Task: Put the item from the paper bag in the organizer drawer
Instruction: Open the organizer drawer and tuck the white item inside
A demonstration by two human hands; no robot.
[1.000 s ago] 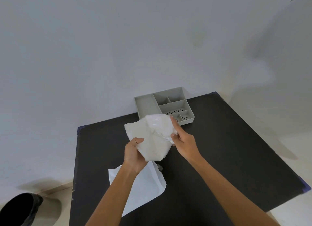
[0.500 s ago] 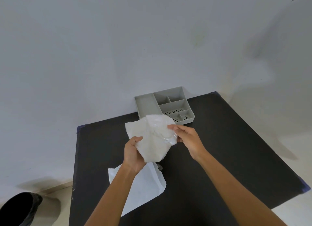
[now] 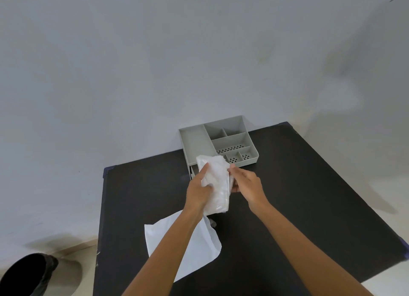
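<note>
Above the black table (image 3: 309, 196) I hold a white crinkled plastic packet (image 3: 218, 182) with both hands. My left hand (image 3: 198, 189) grips its left side with the thumb on top. My right hand (image 3: 245, 184) pinches its right edge. The packet stands nearly upright and narrow. A flat white paper bag (image 3: 199, 251) lies on the table under my left forearm. The grey organizer (image 3: 194, 140) with several open compartments stands at the table's far edge against the wall. Its front drawer is mostly hidden behind the packet; a dark gap shows at its lower left.
A black bin (image 3: 26, 275) stands on the floor at the lower left. A small dark object (image 3: 213, 223) lies on the table beside the paper bag. The pale wall rises just behind the organizer.
The packet went from spread wide to folded narrow and upright. Both hands moved slightly forward toward the organizer, and my right hand shifted from the packet's top edge to its right side.
</note>
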